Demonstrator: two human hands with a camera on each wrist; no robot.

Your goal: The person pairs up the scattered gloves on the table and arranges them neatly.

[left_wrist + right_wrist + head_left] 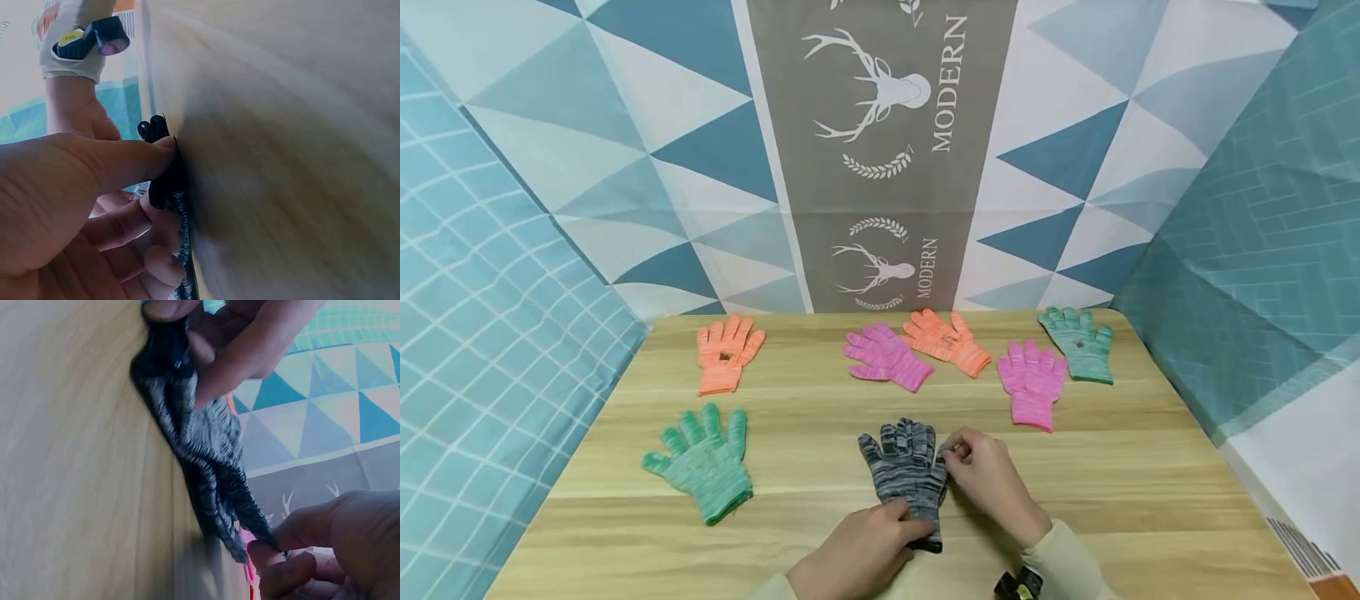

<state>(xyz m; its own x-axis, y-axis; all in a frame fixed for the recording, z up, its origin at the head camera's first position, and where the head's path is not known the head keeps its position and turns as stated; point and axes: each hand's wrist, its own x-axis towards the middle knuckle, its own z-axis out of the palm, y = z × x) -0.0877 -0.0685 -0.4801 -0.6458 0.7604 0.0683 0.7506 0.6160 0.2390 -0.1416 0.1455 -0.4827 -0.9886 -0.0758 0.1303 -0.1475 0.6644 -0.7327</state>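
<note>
On table [805, 467], curled hands [865, 546] [991, 479] pinch grey glove [907, 477] by cuff [931, 547], fingertip [941, 461]

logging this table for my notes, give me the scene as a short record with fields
left hand: pinches the gray glove at its dark cuff
right hand: pinches a finger on the right side of the gray glove
left side: orange glove at the back, green glove nearer
back middle: pink glove beside second orange glove
back right: second pink glove beside second green glove
surface: wood-grain table
</note>
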